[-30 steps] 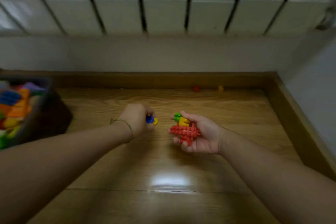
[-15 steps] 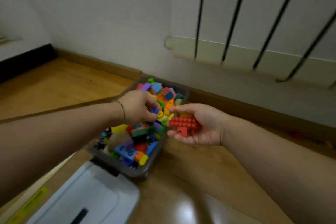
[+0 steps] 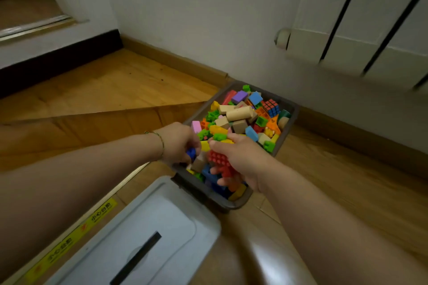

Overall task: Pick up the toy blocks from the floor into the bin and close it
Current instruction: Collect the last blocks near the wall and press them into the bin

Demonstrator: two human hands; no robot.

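A grey bin (image 3: pixel 289 127) full of several coloured toy blocks stands on the wood floor by the wall. Both my hands hover over its near end. My left hand (image 3: pixel 179 142) has its fingers curled round a small blue block (image 3: pixel 191 152). My right hand (image 3: pixel 238 157) is turned palm down over the bin and holds a red studded block (image 3: pixel 218 161), with a green and a yellow piece (image 3: pixel 220 138) at its thumb side. The bin's white lid (image 3: pixel 148 236) with a dark slot lies on the floor just in front of the bin.
A white radiator (image 3: pixel 361 30) hangs on the wall above right of the bin. A wooden skirting board (image 3: pixel 176 62) runs along the wall. A metal threshold strip with a yellow warning sticker (image 3: pixel 69 238) crosses the floor at the lower left.
My view swung left from the bare floor corner to the bin. Both hands carried their blocks over the bin, and my right hand turned from palm up to palm down.
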